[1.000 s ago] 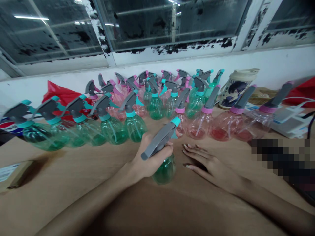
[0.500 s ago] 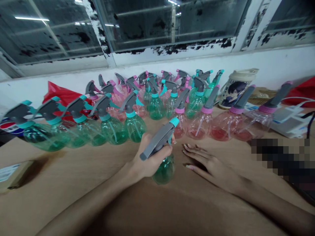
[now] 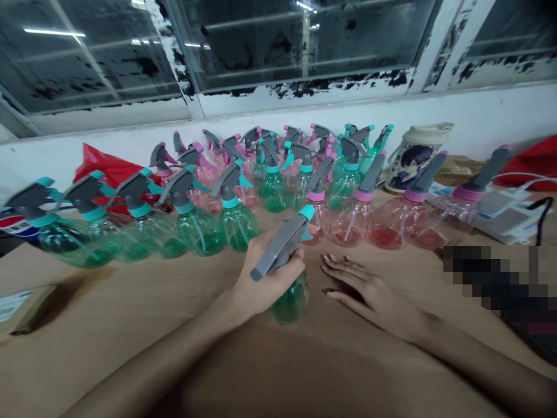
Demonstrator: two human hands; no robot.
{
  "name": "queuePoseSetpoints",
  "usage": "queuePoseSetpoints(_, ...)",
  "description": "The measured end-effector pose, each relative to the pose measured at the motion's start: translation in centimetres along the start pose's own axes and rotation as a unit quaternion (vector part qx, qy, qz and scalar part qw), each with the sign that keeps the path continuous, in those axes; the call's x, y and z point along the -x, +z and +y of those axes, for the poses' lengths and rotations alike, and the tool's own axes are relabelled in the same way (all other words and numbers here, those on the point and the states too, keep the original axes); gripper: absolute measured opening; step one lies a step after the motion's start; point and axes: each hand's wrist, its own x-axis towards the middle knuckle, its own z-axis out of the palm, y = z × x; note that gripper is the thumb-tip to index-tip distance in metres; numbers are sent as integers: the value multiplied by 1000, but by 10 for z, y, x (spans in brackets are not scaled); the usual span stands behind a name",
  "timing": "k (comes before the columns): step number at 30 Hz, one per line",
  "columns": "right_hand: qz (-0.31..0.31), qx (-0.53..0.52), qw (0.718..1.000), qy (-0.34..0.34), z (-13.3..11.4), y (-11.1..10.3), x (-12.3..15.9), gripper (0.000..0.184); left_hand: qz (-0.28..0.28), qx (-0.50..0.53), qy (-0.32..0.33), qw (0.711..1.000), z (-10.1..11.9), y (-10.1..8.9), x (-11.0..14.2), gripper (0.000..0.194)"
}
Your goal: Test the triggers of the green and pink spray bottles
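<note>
Left hand point(image 3: 266, 277): clenched around the neck of a green spray bottle point(image 3: 290, 299), fingers wrapped over the front. Bottle held near upright, slightly tilted, its grey trigger head point(image 3: 281, 247) with teal tip angled toward lower left; whether its base touches the table cannot be told.

Right hand point(image 3: 369, 293): open, palm down, fingers point(image 3: 343, 270) spread on the table just beside the held bottle, holding nothing.

Table point(image 3: 130, 342): light brown top, running across the lower half of the frame.

Green spray bottles point(image 3: 200, 232): a front row at left of centre, just beyond the left hand, with more at centre further back.

Pink spray bottles point(image 3: 350, 226): clear bodies with pink collars and grey triggers, at centre right, with more behind the green row.

Red plastic bags: one point(image 3: 100, 168) at upper left behind the bottles, one point(image 3: 531, 165) at far right.

Printed tumbler point(image 3: 413, 162): cream, behind the pink bottles at right.

White power strip point(image 3: 509, 220): at right, with cables.

Cardboard box point(image 3: 24, 310): labelled, at the left edge.

Pixelated patch point(image 3: 491, 284): at right, contents hidden.

Window point(image 3: 300, 43): along the top, frames flaking, above a white wall point(image 3: 478, 110).
</note>
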Motion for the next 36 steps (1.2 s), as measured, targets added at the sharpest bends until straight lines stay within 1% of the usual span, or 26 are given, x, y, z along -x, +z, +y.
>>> queuePoseSetpoints(3,5,-8,1000,3,-1,-2,-1,47,5,-22,-3,1000,-3,2,0,5)
queuePoseSetpoints(6,4,-29,999,12,-6,-7,-2,52,1,-12,-3,1000,-4,3,1,2)
queuePoseSetpoints(8,9,-52,998,32,-14,-12,-1,55,-6,11,-11,1000,-5,3,3,5)
queuePoseSetpoints(11,31,-75,995,62,-34,-19,-2,56,-10,41,-17,999,-4,3,5,17)
queuePoseSetpoints(13,53,-79,994,56,-50,-24,-5,60,-15,56,-13,998,-3,3,6,25)
queuePoseSetpoints(16,105,-79,991,32,-72,-27,-15,70,-11,95,2,995,-3,4,8,35)
queuePoseSetpoints(19,150,-64,987,-6,-86,-26,-29,72,-7,102,4,995,-3,5,10,44)
queuePoseSetpoints(21,175,-30,984,-30,-90,-24,-38,70,-13,86,-1,996,-2,3,13,53)
queuePoseSetpoints(23,188,7,981,-41,-92,-22,-44,61,-17,70,2,997,-2,-1,17,59)
queuePoseSetpoints(25,189,26,981,-38,-93,-22,-48,51,-16,55,9,998,-4,-8,24,63)
queuePoseSetpoints(27,185,34,982,-30,-94,-23,-51,46,-5,44,9,999,-10,-16,32,65)
queuePoseSetpoints(29,185,53,981,-17,-92,-24,-55,46,30,48,8,998,-18,-23,41,62)
queuePoseSetpoints(31,188,86,978,-4,-88,-25,-62,50,87,63,8,994,-26,-31,51,51)
queuePoseSetpoints(33,191,123,974,4,-81,-25,-71,54,130,74,-3,989,-32,-40,61,41)
queuePoseSetpoints(36,192,161,968,4,-70,-23,-88,60,150,74,-32,985,-36,-55,72,32)
